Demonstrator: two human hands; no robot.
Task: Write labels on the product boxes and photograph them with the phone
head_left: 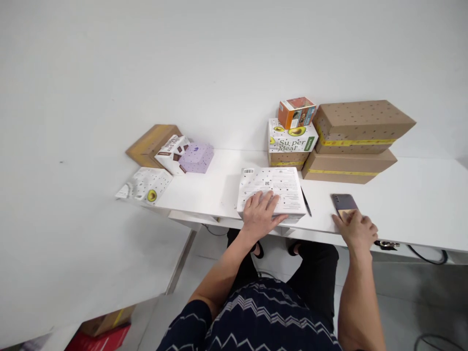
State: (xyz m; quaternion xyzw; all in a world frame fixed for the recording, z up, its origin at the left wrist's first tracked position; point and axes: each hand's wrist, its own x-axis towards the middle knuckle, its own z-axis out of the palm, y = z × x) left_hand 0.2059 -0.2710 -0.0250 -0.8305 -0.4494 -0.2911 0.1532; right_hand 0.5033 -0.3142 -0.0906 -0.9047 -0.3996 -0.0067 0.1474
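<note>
In the head view, my left hand (260, 214) lies on a white printed box (270, 176), its fingers stretched out and a little apart across the top face. A black pen (306, 202) lies along the box's right side. Farther right, my right hand (358, 230) is closed on the lower end of a dark smartphone (343, 201), thumb on one side and fingers curled. The phone is back side up at the table, its camera end pointing away from me. My hand hides its lower end.
At the back right, large brown cartons (360, 122) are stacked beside an avocado-printed box (292, 139) topped by an orange box (296, 112). At the left stand a purple box (197, 157), a chocolate-printed box (171, 155), a brown carton (151, 144) and a white avocado packet (148, 185).
</note>
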